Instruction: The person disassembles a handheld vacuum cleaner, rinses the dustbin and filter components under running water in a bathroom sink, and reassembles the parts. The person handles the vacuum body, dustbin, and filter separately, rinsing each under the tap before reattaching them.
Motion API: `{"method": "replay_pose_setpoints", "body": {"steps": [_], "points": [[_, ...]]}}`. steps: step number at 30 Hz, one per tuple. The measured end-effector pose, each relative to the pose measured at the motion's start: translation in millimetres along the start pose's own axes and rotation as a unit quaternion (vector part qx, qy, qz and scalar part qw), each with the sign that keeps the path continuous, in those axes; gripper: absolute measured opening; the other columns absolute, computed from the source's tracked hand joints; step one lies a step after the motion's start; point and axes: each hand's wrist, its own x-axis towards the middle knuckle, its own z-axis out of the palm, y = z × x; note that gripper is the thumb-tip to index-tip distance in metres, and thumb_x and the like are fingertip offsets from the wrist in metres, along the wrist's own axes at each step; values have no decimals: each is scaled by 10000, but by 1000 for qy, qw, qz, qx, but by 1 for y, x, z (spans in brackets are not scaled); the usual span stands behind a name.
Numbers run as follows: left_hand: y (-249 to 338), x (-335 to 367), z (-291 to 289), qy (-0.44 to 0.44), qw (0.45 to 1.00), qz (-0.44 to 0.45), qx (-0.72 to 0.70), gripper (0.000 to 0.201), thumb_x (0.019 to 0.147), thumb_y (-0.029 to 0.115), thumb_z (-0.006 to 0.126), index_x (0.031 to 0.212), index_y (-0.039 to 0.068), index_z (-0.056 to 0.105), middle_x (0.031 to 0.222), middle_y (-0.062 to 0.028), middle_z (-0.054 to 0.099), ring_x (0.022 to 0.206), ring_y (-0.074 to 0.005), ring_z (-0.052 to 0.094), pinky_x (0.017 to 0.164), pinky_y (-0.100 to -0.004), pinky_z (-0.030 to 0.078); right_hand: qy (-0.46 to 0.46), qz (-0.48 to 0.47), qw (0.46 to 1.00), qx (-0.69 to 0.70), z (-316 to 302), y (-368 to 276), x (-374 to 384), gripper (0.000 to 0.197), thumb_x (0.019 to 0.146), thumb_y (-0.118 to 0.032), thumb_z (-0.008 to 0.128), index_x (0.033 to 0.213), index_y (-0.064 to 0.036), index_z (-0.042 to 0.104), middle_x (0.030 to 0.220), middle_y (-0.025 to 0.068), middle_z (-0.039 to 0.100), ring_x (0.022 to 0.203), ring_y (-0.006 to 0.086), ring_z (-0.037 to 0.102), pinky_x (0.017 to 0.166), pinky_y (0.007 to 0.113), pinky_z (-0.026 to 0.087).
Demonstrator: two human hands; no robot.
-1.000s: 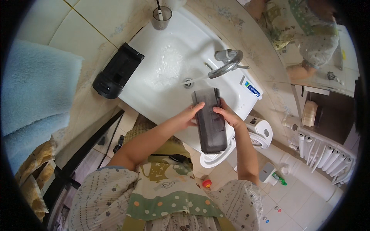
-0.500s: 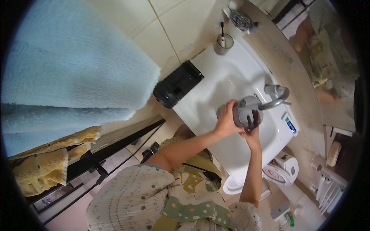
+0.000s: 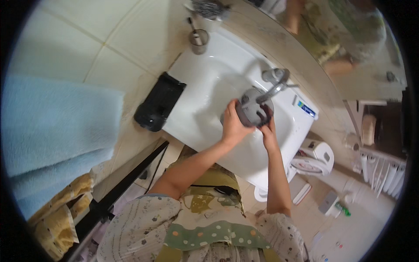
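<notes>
**Grey container held end-on under the tap**

A second ago the dark grey container (image 3: 254, 108) lay lengthwise over the front of the basin; since then it has been lifted and turned, so its round end now faces up, just below the spout of the chrome tap (image 3: 275, 83). The view has also swung back from the blue towel (image 3: 56, 131), which hangs at the left.

A black dispenser-like object (image 3: 159, 101) sits on the left rim of the white sink (image 3: 209, 65), a metal cup with a brush (image 3: 198, 40) at its far corner. The tap's spout crosses the container's top edge.

Both forearms reach up over the basin. The left hand (image 3: 233, 126) wraps the container's left side, the right hand (image 3: 267, 129) grips it from below on the right, so the two hands are clamped together on it
</notes>
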Motion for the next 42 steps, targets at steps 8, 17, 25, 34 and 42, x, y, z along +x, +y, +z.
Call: {"method": "replay_pose_setpoints", "body": {"steps": [8, 17, 25, 34, 42], "points": [[8, -17, 1, 44, 996, -53, 62, 1033, 468, 144, 894, 1310, -23, 320, 1239, -210, 469, 1139, -370, 490, 978, -426, 413, -76, 20, 997, -20, -4, 9, 1, 871, 727, -61, 555, 1503, -78, 160, 1481, 107, 305, 1356, 229, 308, 1025, 345, 369], [-3, -16, -3, 42, 998, -37, 35, 1064, 490, 146, 889, 1345, 11, 271, 1247, -198, 485, 1146, -347, 515, 964, -413, 429, -42, -26, 999, 16, 11, 7, -4, 859, 715, -47, 538, 1499, -90, 187, 1467, 80, 326, 1328, 209, 336, 1050, 340, 330], [-6, -13, 6, 19, 998, -62, 13, 1121, 509, 203, 908, 1362, -15, 214, 1241, -211, 509, 1120, -336, 556, 928, -384, 461, -9, 6, 1000, -12, 14, 3, 2, 858, 739, -52, 567, 1499, -106, 173, 1484, 99, 310, 1387, 256, 280, 1098, 416, 306], [-28, -42, 25, -59, 991, -109, -44, 1100, 520, 196, 894, 1353, -22, 209, 1236, -200, 503, 1119, -317, 560, 925, -379, 466, 26, 45, 995, -91, -14, 5, -33, 885, 721, -57, 613, 1494, -117, 186, 1481, 129, 310, 1394, 278, 271, 1094, 455, 303], [-2, -15, 9, -54, 994, -90, 37, 1076, 501, 197, 894, 1341, -3, 252, 1224, -198, 514, 1101, -333, 565, 902, -398, 479, 24, 3, 999, -48, -2, 11, -17, 867, 723, 0, 546, 1501, -134, 188, 1477, 73, 309, 1338, 234, 336, 987, 362, 417]]}}
